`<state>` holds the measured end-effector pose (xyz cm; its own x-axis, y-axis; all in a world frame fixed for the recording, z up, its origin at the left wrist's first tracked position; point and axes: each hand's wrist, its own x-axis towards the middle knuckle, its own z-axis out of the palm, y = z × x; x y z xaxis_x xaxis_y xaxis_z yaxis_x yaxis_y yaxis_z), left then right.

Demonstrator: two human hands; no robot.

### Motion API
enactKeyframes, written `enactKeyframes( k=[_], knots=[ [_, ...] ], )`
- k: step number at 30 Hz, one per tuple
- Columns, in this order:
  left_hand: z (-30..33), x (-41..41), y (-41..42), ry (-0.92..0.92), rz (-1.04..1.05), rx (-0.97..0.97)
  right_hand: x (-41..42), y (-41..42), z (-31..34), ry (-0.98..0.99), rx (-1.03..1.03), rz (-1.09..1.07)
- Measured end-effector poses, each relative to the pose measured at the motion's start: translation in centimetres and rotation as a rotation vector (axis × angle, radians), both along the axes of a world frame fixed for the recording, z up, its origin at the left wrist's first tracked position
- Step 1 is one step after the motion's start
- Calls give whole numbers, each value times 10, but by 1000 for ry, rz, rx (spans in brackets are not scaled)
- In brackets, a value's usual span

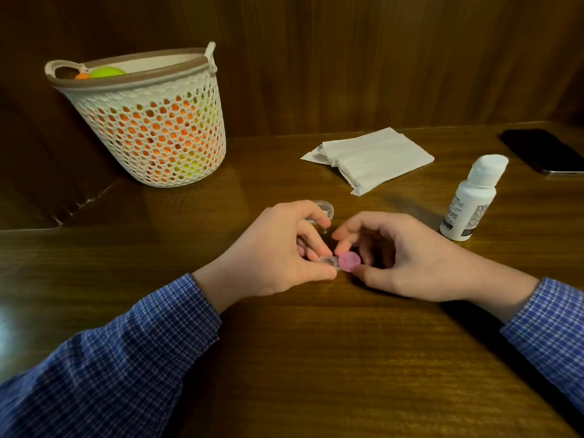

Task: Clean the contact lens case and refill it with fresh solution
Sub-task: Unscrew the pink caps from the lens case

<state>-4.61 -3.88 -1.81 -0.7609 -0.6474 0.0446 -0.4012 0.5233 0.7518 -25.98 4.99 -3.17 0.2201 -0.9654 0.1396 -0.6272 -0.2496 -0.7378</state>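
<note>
both checked sleeves (132,346) rest low on the wooden table (316,358) while left hand (278,251) pinches the clear lens case (328,260) steady and right hand (401,257) fingers grip its pink cap (349,261), so i judge it best to twist gently, keeping it level.

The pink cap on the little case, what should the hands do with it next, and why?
Probably twist it off. The right hand pinches the pink cap, still on the case, which the left hand steadies. A clear cap already lies behind.
</note>
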Motion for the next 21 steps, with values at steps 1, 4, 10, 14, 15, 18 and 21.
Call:
enactKeyframes(
  k=[1, 4, 10, 14, 15, 18, 21],
  knots=[
    [0, 0, 0, -1, 2, -3, 0, 0, 0, -6, 7, 11],
    [0, 0, 0, -1, 7, -13, 1, -1, -1, 29, -18, 11],
    [1, 0, 1, 0, 9, 4, 2, -1, 0, 38, -9, -31],
    [2, 0, 0, -11, 4, 3, 0, 0, 1, -5, 7, 13],
    [2, -1, 0, -13, 5, 1, 1, 0, 1, 6, -5, 7],
    [1, -1, 0, -11, 11, 0, 2, -1, -1, 48, -33, -47],
    [1, 0, 0, -6, 10, 3, 2, -2, -1, 27, -23, -45]
  ],
)
